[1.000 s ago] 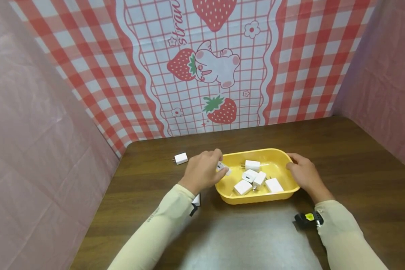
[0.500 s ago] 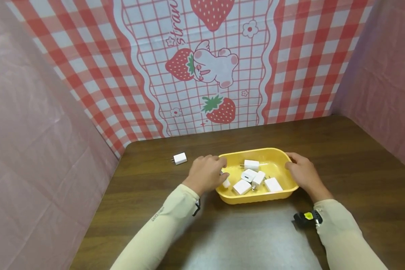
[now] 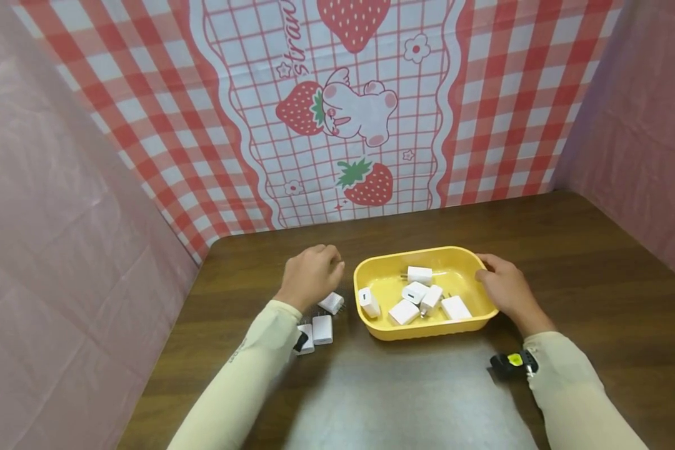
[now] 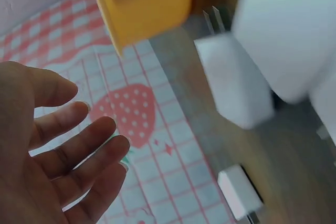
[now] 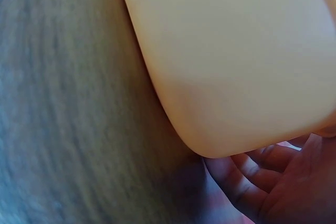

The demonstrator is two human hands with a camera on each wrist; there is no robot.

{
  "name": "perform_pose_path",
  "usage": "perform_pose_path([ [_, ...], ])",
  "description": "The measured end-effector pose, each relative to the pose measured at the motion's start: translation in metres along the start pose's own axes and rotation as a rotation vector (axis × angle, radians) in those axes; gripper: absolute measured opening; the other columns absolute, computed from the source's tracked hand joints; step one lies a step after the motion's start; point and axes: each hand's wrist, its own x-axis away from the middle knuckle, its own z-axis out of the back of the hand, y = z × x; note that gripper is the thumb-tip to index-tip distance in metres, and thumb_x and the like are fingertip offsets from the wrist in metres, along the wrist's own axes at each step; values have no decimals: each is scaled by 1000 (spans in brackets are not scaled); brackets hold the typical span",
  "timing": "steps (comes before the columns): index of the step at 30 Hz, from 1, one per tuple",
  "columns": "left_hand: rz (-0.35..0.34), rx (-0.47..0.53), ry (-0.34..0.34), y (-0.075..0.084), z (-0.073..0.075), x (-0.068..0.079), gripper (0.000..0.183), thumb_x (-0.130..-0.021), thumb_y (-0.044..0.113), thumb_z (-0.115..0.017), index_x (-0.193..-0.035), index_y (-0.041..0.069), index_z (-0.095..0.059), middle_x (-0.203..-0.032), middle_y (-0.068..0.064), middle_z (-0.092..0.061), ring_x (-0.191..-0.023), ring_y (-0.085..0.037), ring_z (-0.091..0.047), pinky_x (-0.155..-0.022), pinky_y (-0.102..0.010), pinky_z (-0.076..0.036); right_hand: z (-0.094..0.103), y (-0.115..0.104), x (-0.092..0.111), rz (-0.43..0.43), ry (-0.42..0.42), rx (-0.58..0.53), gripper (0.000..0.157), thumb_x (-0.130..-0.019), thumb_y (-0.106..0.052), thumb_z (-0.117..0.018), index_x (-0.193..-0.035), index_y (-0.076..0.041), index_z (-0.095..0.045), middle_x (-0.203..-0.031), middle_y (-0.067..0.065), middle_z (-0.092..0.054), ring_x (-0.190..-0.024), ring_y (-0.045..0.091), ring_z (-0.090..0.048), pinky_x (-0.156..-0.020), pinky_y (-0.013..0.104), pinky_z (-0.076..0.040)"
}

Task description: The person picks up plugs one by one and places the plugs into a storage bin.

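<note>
A yellow plastic tray (image 3: 413, 332) stands on the table. Several white charger plugs lie in it, among them one at its left end (image 3: 369, 302) and one near the back (image 3: 420, 275). My right hand (image 3: 506, 290) grips the tray's right end, thumb over the rim; the right wrist view has its fingers (image 5: 262, 177) against the outside wall. Left of the tray hovers my left hand (image 3: 311, 275), its fingers loosely bent and holding nothing, as the left wrist view shows. Below it lie more charger plugs, one tilted (image 3: 331, 303) and one flat (image 3: 322, 329).
Another charger plug (image 3: 305, 340) is partly covered by the left wrist strap. In the left wrist view a small plug (image 4: 240, 192) lies farther off on the wooden table (image 3: 568, 262). A strawberry-print cloth (image 3: 365, 112) hangs behind the table's back edge.
My left hand put a charger plug down into the tray's left end, let it go, and moved out left over the table. The right hand stays on the tray's right end.
</note>
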Motion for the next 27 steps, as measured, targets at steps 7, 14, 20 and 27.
perform_pose_path([
  [7, 76, -16, -15, -23, -2, 9, 12, -93, 27, -63, -91, 19, -71, -82, 6, -66, -69, -19, -65, -55, -41, -50, 1, 2, -1, -2, -6, 0, 57, -104, -25, -37, -153, 4, -31, -147, 32, -40, -109, 40, -51, -86, 49, -50],
  [14, 147, -42, -89, -48, -8, 17, 13, -93, 28, -61, -91, 19, -70, -83, 6, -67, -70, -19, -65, -57, -42, -51, 0, 1, -1, 0, -1, 7, 56, -104, -24, -38, -153, 3, -33, -147, 32, -40, -108, 40, -51, -84, 47, -49],
  [20, 196, -45, -126, -66, -11, 21, 12, -92, 28, -62, -87, 19, -68, -80, 4, -66, -67, -18, -61, -55, -43, -50, -1, 1, -2, 11, 1, 2, 56, -104, -24, -38, -152, 3, -34, -146, 31, -41, -107, 39, -52, -81, 44, -49],
  [27, 270, -64, -200, -73, -18, 19, 31, -92, 33, -61, -113, 12, -69, -105, -9, -68, -90, -29, -67, -66, -52, -54, -2, 0, 0, 16, 24, 9, 54, -102, -21, -40, -150, 4, -38, -143, 31, -45, -104, 37, -53, -75, 36, -47],
])
